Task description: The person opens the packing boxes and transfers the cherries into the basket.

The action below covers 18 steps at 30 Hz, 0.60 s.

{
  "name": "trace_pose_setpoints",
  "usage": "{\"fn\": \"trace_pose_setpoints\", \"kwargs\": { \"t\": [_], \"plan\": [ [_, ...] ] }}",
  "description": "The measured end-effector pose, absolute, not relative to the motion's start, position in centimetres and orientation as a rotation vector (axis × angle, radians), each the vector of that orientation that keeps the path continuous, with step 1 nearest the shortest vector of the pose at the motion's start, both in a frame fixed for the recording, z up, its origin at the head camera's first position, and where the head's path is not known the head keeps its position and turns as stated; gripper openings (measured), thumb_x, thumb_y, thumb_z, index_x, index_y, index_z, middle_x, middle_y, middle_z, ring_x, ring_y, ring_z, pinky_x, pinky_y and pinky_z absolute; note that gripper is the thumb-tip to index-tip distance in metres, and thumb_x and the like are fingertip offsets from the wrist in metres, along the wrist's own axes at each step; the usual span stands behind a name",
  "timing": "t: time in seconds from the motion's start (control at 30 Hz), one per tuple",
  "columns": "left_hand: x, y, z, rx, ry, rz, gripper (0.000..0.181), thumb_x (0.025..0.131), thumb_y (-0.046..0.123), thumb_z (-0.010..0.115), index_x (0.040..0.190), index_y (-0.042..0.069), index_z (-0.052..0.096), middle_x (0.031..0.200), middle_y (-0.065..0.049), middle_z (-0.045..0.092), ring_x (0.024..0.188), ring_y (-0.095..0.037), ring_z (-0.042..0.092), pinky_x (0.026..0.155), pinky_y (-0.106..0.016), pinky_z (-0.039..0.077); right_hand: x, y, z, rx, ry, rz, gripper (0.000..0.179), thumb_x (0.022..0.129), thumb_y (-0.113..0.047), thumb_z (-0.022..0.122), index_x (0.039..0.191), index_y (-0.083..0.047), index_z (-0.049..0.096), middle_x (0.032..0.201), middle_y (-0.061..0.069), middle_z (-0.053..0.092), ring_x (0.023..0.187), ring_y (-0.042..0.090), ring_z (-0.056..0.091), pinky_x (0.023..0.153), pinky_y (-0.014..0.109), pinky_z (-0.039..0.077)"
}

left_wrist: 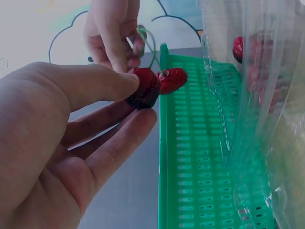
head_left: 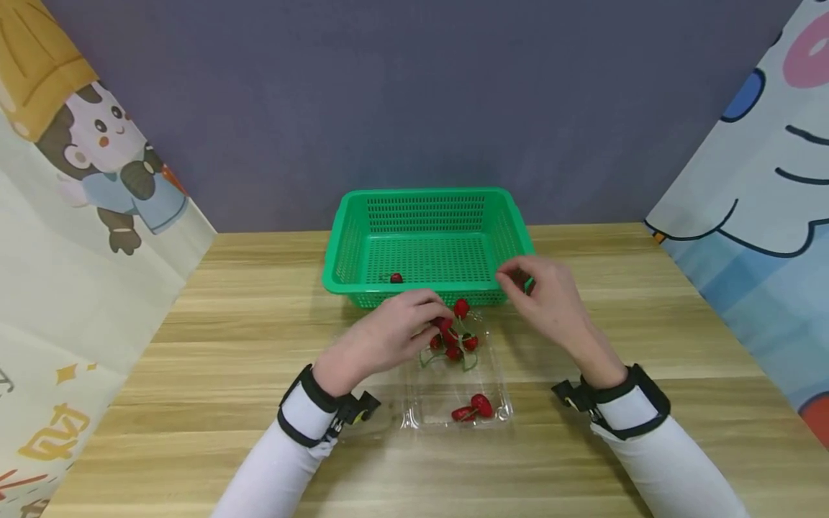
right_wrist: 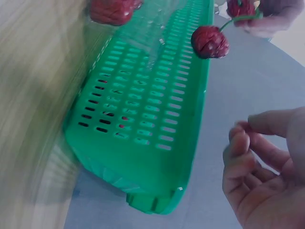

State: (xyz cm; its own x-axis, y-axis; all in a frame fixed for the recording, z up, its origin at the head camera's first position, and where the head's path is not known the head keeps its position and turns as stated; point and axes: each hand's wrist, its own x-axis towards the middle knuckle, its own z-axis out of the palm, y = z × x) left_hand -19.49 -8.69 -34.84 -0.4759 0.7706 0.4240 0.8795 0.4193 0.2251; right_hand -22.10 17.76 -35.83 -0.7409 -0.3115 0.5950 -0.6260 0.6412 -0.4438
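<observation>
My left hand (head_left: 388, 331) is over a clear plastic box (head_left: 430, 414) and pinches a dark red cherry (left_wrist: 143, 88) between thumb and fingers. A second cherry (left_wrist: 172, 80) hangs beside it, with green stems rising from the pair. Below that hand, several cherries (head_left: 453, 353) with stems lie bunched at the box's far end; two more (head_left: 481, 405) lie at its near end. Close to the front right corner of a green basket (head_left: 427, 252), my right hand (head_left: 550, 298) has loosely curled fingers with nothing visible between them. One cherry (head_left: 396, 278) sits inside the basket's front left.
The wood-grain table (head_left: 246, 345) carries the basket just beyond the box. Behind it rises a dark grey-blue panel (head_left: 414, 93). Printed cartoon sheets stand at the left (head_left: 97, 252) and right (head_left: 745, 194). Transparent plastic also extends left of the box.
</observation>
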Motion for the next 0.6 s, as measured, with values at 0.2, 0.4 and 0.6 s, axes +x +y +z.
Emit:
{"fn": "trace_pose_setpoints", "kwargs": {
  "t": [0.2,0.4,0.6],
  "plan": [
    [-19.7,-9.4,-34.2,-1.341,-2.399,-0.637,0.019,0.088,0.001,0.072,0.107,0.005,0.070,0.103,0.000,0.061,0.092,-0.011,0.060,0.081,-0.014,0.043,-21.1,17.1,-35.4,0.927,-2.487,0.842,0.008,0.091,-0.005,0.066,0.086,-0.011,0.067,0.070,-0.012,0.056,0.058,0.003,0.051,0.051,0.017,0.040],
    [-19.8,-9.9,-33.8,-1.322,-2.353,-0.702,0.019,0.087,-0.001,0.072,0.105,0.004,0.071,0.103,-0.001,0.062,0.091,-0.012,0.061,0.079,-0.013,0.043,-20.2,16.3,-35.3,1.098,-2.642,0.754,0.011,0.091,-0.006,0.067,0.084,-0.014,0.066,0.072,-0.014,0.055,0.060,0.002,0.049,0.054,0.018,0.042],
    [-20.0,-10.2,-33.8,-1.307,-2.277,-0.765,0.023,0.084,-0.005,0.073,0.107,0.001,0.070,0.104,-0.004,0.061,0.091,-0.014,0.063,0.080,-0.012,0.044,-19.7,15.7,-35.7,1.211,-2.759,0.663,0.006,0.091,-0.008,0.069,0.088,-0.013,0.067,0.081,-0.012,0.059,0.070,0.003,0.056,0.062,0.019,0.046]
  ]
}}
